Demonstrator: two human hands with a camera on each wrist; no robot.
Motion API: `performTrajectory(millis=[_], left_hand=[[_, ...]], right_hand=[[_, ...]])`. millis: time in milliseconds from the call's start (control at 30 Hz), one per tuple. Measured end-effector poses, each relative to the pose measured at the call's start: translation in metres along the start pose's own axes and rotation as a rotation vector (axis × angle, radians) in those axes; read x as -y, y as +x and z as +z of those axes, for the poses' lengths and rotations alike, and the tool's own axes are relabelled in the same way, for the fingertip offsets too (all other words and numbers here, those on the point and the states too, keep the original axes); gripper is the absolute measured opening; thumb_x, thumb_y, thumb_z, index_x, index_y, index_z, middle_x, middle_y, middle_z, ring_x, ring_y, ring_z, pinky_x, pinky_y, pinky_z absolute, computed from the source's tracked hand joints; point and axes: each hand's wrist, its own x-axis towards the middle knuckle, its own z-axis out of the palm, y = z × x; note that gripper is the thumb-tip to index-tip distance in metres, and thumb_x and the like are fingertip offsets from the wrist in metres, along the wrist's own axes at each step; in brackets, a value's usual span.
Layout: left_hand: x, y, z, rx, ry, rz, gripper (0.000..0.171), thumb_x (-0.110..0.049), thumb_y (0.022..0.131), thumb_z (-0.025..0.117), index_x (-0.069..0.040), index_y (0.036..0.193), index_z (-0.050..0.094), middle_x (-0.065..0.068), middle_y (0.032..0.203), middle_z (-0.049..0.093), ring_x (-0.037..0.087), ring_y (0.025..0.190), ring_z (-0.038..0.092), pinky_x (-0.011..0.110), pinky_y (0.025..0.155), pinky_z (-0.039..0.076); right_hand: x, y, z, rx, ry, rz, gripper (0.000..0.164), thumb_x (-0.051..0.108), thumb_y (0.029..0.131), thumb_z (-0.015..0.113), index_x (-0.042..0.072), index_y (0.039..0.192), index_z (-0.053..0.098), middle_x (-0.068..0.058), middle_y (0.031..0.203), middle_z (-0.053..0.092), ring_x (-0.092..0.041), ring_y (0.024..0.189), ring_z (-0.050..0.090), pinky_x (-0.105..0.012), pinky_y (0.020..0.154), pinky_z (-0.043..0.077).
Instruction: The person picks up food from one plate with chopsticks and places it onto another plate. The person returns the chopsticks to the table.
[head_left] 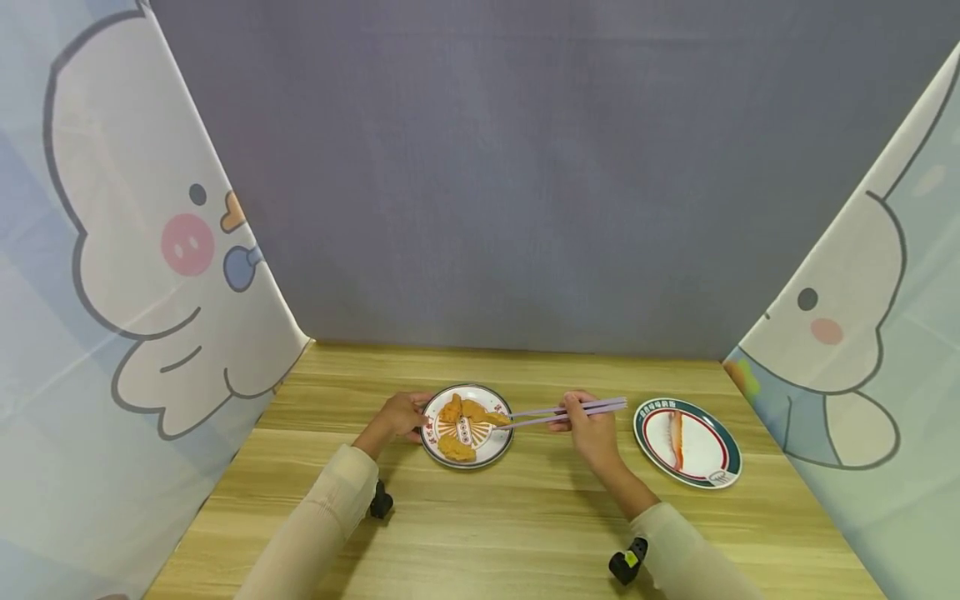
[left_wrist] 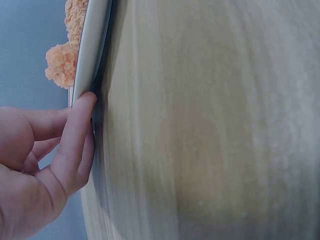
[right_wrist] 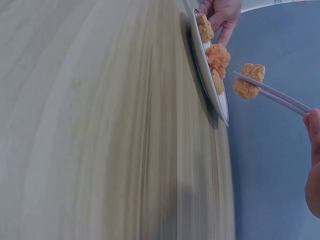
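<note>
My left hand (head_left: 401,415) holds the left rim of a white plate (head_left: 491,454) with a dark edge line, thumb and fingers pinching it in the left wrist view. Several golden-brown fried chicken pieces (head_left: 456,450) lie on this plate. My right hand (head_left: 594,432) grips a pair of light purple chopsticks (head_left: 607,406) pointing left over the plate. Between their tips a fried chicken piece (right_wrist: 246,89) is pinched, raised above the plate with a gap in the right wrist view.
To the right of my right hand stands a second plate (head_left: 705,446) with a dark green rim, bearing a long orange-and-white food strip (head_left: 677,440). The wooden table (head_left: 480,533) ends at a grey back curtain (head_left: 480,208), with cartoon-printed cloths (head_left: 150,250) on both sides.
</note>
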Motion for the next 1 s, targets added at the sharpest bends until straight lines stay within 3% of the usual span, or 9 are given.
performTrajectory(millis=[133, 300, 667, 1000], left_hand=[[0.001, -0.001, 0.001, -0.003, -0.007, -0.011, 0.059, 0.008, 0.092, 0.066, -0.005, 0.147, 0.053, 0.022, 0.116, 0.059, 0.023, 0.076, 0.069, 0.031, 0.061, 0.068], [0.001, 0.001, 0.001, -0.005, -0.013, -0.012, 0.058, 0.008, 0.092, 0.065, -0.005, 0.147, 0.053, 0.022, 0.115, 0.06, 0.023, 0.076, 0.069, 0.032, 0.06, 0.068], [0.001, -0.001, 0.003, -0.012, -0.007, -0.017, 0.056, 0.009, 0.093, 0.064, -0.005, 0.146, 0.055, 0.02, 0.112, 0.058, 0.021, 0.074, 0.068, 0.031, 0.058, 0.067], [-0.003, -0.005, 0.0, 0.005, -0.02, 0.005, 0.058, 0.009, 0.093, 0.063, -0.003, 0.148, 0.052, 0.02, 0.109, 0.059, 0.022, 0.075, 0.069, 0.03, 0.061, 0.068]], right_hand=[[0.001, 0.0, -0.01, -0.008, 0.001, -0.007, 0.026, 0.004, 0.105, 0.052, -0.013, 0.088, 0.062, -0.016, 0.076, 0.069, -0.013, 0.055, 0.072, -0.031, 0.054, 0.066], [0.003, 0.002, -0.02, -0.011, 0.041, -0.027, 0.025, 0.001, 0.104, 0.05, -0.006, 0.085, 0.063, -0.009, 0.074, 0.068, -0.013, 0.055, 0.072, -0.029, 0.053, 0.066], [0.009, 0.003, -0.043, -0.092, -0.006, -0.007, 0.026, 0.005, 0.105, 0.051, -0.008, 0.088, 0.064, -0.012, 0.076, 0.071, -0.014, 0.055, 0.072, -0.029, 0.054, 0.066], [0.012, 0.004, -0.069, -0.119, -0.021, -0.036, 0.028, 0.005, 0.106, 0.049, 0.001, 0.084, 0.066, -0.011, 0.077, 0.072, -0.012, 0.057, 0.073, -0.028, 0.055, 0.065]])
